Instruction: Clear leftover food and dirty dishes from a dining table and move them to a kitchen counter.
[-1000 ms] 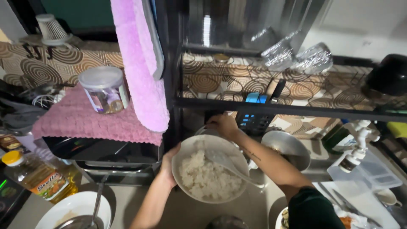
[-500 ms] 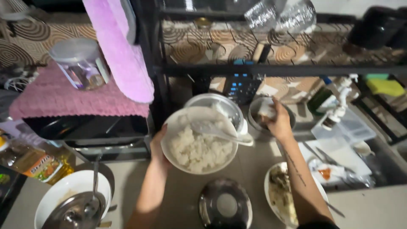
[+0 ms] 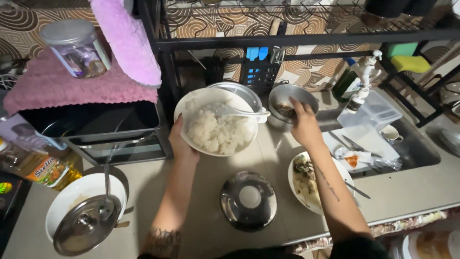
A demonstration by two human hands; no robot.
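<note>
Beside the steel pot point(image 3: 291, 101), whose rim is gripped by the right hand point(image 3: 303, 125), the rice bowl point(image 3: 216, 122) is best kept level in the clasping left hand point(image 3: 181, 143).

Rice bowl point(image 3: 218, 122) left of metal pot point(image 3: 290, 100), lid point(image 3: 248, 200) in front.

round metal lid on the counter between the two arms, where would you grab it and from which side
Take the lid by the flat round knob at its centre, coming straight down from above. It lies dome up on the counter, rim flush with the surface, so the edge likely offers little to pinch. The space above looks open: the left hand holds the rice bowl farther back, and the right hand is at the small metal pot.
</note>
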